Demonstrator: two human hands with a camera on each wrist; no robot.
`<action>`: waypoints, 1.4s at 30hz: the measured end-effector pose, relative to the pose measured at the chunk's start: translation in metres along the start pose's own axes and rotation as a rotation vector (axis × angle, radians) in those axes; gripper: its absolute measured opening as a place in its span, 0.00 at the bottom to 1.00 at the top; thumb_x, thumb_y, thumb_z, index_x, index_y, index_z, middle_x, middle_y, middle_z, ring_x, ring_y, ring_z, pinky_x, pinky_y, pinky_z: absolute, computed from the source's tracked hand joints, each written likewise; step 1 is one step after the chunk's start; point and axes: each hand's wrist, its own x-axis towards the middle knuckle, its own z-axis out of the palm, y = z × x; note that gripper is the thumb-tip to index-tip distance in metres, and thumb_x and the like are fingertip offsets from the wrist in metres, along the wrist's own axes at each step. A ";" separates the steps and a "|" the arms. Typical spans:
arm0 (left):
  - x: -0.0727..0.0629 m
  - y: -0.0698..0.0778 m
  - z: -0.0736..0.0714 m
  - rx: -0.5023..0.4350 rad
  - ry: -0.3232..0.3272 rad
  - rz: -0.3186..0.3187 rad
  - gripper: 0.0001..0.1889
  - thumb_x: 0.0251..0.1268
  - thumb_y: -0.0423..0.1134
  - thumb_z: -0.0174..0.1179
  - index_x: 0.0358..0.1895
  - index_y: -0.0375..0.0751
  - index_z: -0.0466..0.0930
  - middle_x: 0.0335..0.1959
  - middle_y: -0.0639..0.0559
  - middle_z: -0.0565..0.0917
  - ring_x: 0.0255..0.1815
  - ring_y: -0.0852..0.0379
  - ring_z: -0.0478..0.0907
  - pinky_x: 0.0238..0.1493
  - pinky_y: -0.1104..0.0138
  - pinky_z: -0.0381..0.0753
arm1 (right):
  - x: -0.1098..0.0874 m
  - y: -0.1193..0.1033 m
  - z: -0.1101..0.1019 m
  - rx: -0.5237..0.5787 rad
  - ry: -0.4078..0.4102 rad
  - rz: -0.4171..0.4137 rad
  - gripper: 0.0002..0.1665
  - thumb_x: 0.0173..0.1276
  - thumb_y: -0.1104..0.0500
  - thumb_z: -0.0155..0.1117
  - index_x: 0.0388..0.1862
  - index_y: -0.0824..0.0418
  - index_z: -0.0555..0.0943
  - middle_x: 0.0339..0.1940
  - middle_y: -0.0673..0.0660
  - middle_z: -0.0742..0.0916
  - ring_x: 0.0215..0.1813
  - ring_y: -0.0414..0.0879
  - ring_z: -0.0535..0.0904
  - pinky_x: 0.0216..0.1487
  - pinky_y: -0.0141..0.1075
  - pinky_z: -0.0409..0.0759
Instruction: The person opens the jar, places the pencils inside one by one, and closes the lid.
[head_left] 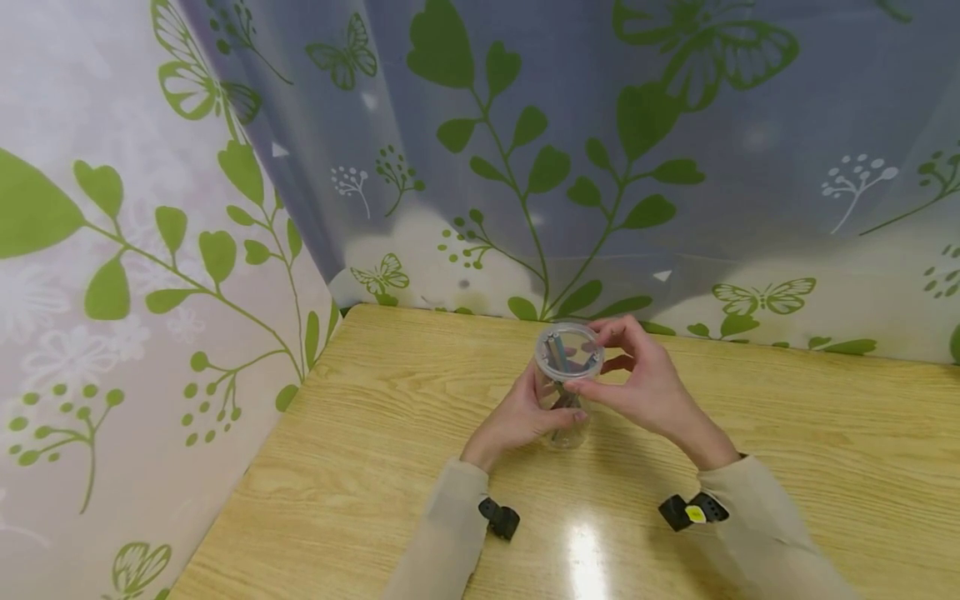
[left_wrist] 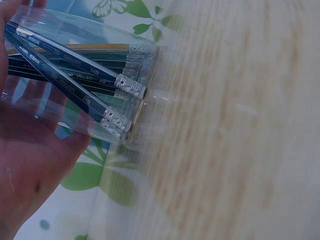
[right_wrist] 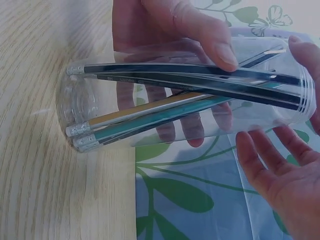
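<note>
A clear plastic jar (head_left: pixel 572 437) stands upright on the table, with several pencils (right_wrist: pixel 160 116) leaning inside it. Most pencils are dark; one is teal and one yellowish, their metal-banded ends toward the jar's bottom. My left hand (head_left: pixel 517 419) grips the jar's side, its thumb across the front and its fingers behind, seen through the plastic in the right wrist view. At the top, my right hand (head_left: pixel 651 379) holds the round clear lid (head_left: pixel 570 375) between thumb and fingers. In the left wrist view, the dark pencils (left_wrist: pixel 65 85) bear printed "HB" marks.
The wood-grain table (head_left: pixel 360 467) extends around the jar. Behind it hangs a blue and white curtain (head_left: pixel 555 250) with green leaves and butterflies, close to the table's back edge. Another patterned sheet (head_left: pixel 150 350) borders the left side.
</note>
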 end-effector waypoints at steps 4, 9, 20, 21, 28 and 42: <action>0.000 0.000 0.000 -0.002 0.000 0.002 0.48 0.65 0.34 0.70 0.79 0.71 0.51 0.81 0.50 0.62 0.80 0.42 0.61 0.77 0.41 0.62 | 0.000 0.002 0.000 0.015 -0.011 -0.028 0.28 0.55 0.69 0.80 0.46 0.64 0.70 0.65 0.61 0.80 0.54 0.36 0.80 0.46 0.31 0.83; -0.001 -0.001 0.001 -0.007 0.005 -0.006 0.47 0.64 0.34 0.70 0.79 0.70 0.52 0.81 0.50 0.63 0.80 0.42 0.62 0.77 0.44 0.64 | -0.002 0.005 -0.003 0.113 -0.052 -0.067 0.23 0.60 0.75 0.72 0.48 0.66 0.70 0.71 0.63 0.78 0.59 0.38 0.80 0.48 0.31 0.83; -0.002 -0.002 -0.001 0.008 0.002 0.001 0.47 0.65 0.35 0.70 0.79 0.71 0.52 0.81 0.51 0.63 0.80 0.43 0.62 0.78 0.41 0.60 | -0.003 -0.003 0.002 0.031 0.011 -0.060 0.23 0.55 0.72 0.78 0.40 0.63 0.72 0.60 0.59 0.79 0.58 0.47 0.78 0.46 0.30 0.82; -0.002 -0.002 -0.001 0.010 0.003 0.002 0.47 0.65 0.35 0.70 0.79 0.71 0.52 0.81 0.51 0.63 0.80 0.43 0.62 0.78 0.41 0.60 | -0.003 -0.004 0.003 0.026 0.016 -0.064 0.23 0.54 0.72 0.79 0.39 0.64 0.72 0.60 0.59 0.79 0.58 0.48 0.78 0.46 0.30 0.82; -0.003 -0.003 0.000 0.011 0.003 -0.006 0.47 0.64 0.35 0.70 0.78 0.71 0.53 0.78 0.57 0.66 0.79 0.44 0.63 0.77 0.43 0.63 | -0.005 -0.001 0.001 0.023 -0.032 -0.102 0.32 0.57 0.73 0.76 0.60 0.63 0.76 0.68 0.61 0.78 0.59 0.41 0.78 0.48 0.28 0.82; -0.005 -0.002 -0.001 0.010 0.003 0.006 0.47 0.65 0.38 0.71 0.79 0.71 0.51 0.77 0.64 0.67 0.79 0.45 0.63 0.77 0.43 0.63 | -0.004 -0.007 0.005 -0.032 -0.006 -0.072 0.21 0.57 0.67 0.80 0.49 0.62 0.83 0.61 0.57 0.80 0.59 0.33 0.75 0.47 0.30 0.82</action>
